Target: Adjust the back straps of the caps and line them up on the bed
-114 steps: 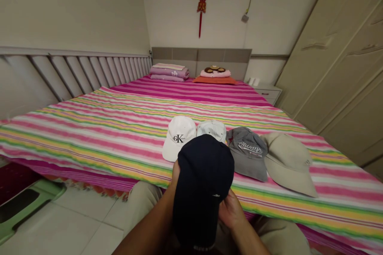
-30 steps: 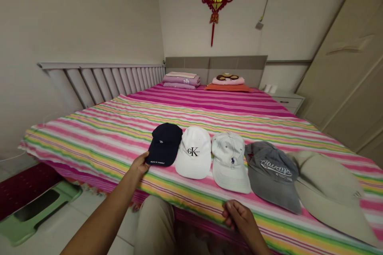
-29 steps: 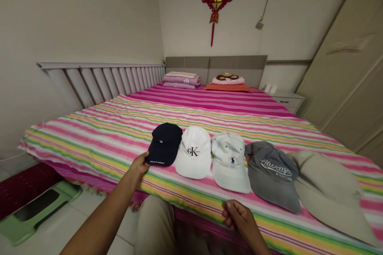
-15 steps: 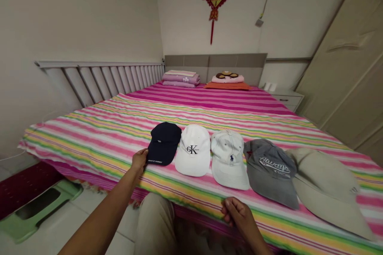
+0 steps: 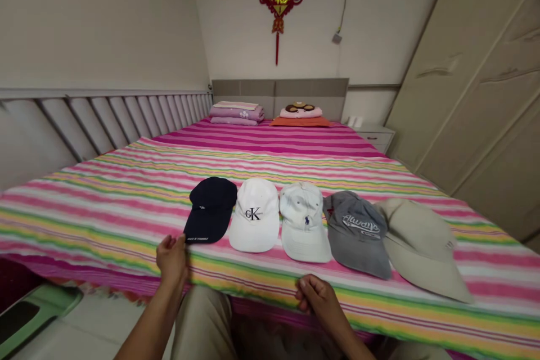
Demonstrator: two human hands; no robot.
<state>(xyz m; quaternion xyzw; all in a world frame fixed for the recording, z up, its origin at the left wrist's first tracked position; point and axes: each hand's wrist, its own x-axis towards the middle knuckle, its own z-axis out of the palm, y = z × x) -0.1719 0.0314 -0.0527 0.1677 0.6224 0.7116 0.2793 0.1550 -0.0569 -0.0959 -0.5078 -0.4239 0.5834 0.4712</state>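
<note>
Several caps lie in a row on the striped bed, peaks toward me: a navy cap, a white cap with black letters, a pale white cap, a grey cap and a beige cap. My left hand hovers just in front of the navy cap's peak, fingers loosely curled and apart, holding nothing. My right hand rests at the bed's near edge with its fingers curled in; nothing shows in them.
Folded bedding and a pillow pile lie at the headboard. A slatted rail runs along the left side, wardrobe doors stand on the right, and a green stool sits on the floor at lower left.
My left hand has let go of the navy cap's peak and drawn back toward me. The cap stays at the left end of the row. My view has shifted.
</note>
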